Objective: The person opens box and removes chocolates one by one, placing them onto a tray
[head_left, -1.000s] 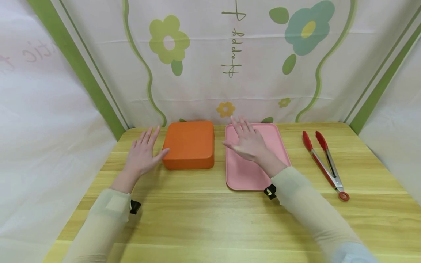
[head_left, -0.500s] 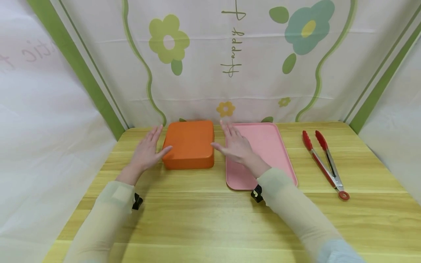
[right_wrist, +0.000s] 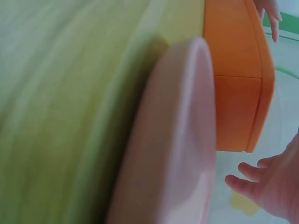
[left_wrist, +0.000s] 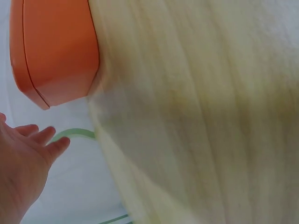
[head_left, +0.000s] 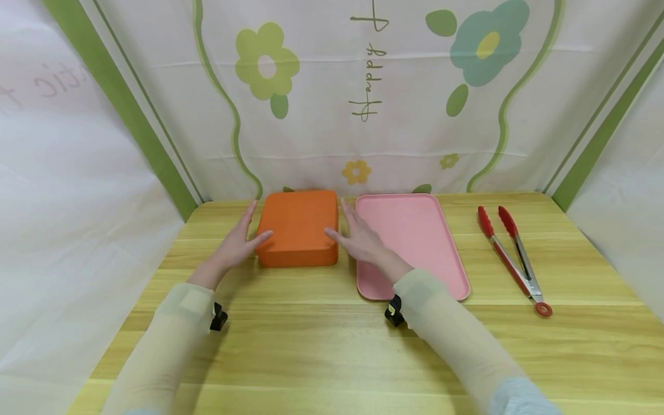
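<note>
An orange lidded box [head_left: 298,222] with rounded corners sits near the back of the table. At its left side is my left hand [head_left: 236,245], fingers straight and thumb over the front left corner. My right hand [head_left: 361,237] is at the box's right side, fingers extended, its thumb overlapping the box's right edge in the head view. In the left wrist view a gap shows between my left hand [left_wrist: 25,163] and the box [left_wrist: 63,56]. The right wrist view likewise shows my right hand [right_wrist: 275,184] apart from the box [right_wrist: 238,107].
A pink tray [head_left: 420,242] lies right of the box, partly under my right wrist. Farther right, red-tipped tongs [head_left: 519,268] lie spread on the wooden table [head_left: 311,351]. A flowered curtain [head_left: 311,132] hangs along the table's back edge.
My right hand has moved left from above the tray to the box's right side. My left hand has shifted slightly right. Box, tray and tongs have stayed in place.
</note>
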A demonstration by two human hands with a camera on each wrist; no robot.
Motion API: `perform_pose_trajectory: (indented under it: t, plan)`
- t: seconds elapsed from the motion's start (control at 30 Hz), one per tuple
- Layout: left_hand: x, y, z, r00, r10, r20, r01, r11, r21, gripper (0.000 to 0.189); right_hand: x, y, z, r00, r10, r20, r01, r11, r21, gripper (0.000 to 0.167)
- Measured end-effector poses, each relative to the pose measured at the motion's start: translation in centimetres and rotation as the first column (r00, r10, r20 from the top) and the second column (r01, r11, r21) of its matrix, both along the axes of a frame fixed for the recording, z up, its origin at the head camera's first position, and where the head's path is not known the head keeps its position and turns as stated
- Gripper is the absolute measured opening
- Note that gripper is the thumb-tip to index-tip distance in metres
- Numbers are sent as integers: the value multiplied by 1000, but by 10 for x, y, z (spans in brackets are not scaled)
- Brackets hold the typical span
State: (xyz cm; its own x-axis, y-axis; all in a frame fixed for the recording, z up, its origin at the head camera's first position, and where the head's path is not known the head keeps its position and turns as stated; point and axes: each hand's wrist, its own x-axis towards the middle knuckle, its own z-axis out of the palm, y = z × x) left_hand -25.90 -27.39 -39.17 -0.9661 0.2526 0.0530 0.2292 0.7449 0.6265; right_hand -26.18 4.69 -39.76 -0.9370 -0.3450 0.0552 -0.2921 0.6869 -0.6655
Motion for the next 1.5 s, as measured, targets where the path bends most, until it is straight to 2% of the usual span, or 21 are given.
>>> perform_pose_trajectory:
  t: [0.1,0.2,0.33,0.47,0.63,0.77,1.2,1.3,1.5]
  plan:
    - [0,-1,-3,999,3,41,-5,999,38,92,0,-2,-4,1000,17,24,-16,998,-59,90]
    - [0,-2,-6,997,-3,72,-1,998,57,94,-1,-5,-9,999,41,12,-39,992,-117,89]
    - [-2,0,-9,997,-22,78,16,997,76,95,0,-12,-14,998,53,19,-48,982,-185,89]
    - [-3,2,-11,997,-34,74,27,995,96,96,5,-19,-15,996,32,84,-6,957,-290,88]
    - [-2,3,-13,996,-29,85,21,996,85,98,10,-27,-15,989,-17,144,74,910,-407,88]
    - [-2,4,-14,996,-28,88,21,997,77,99,11,-30,-17,987,-39,156,104,894,-436,87]
    - [0,6,-16,995,10,103,-19,995,94,98,9,-31,-21,989,-68,129,119,890,-441,81]
    - [-1,6,-16,993,19,115,-30,995,98,98,10,-33,-21,988,-87,125,136,874,-467,78]
    - [-2,6,-18,991,22,135,-35,995,95,99,9,-39,-22,978,-138,158,203,817,-539,73]
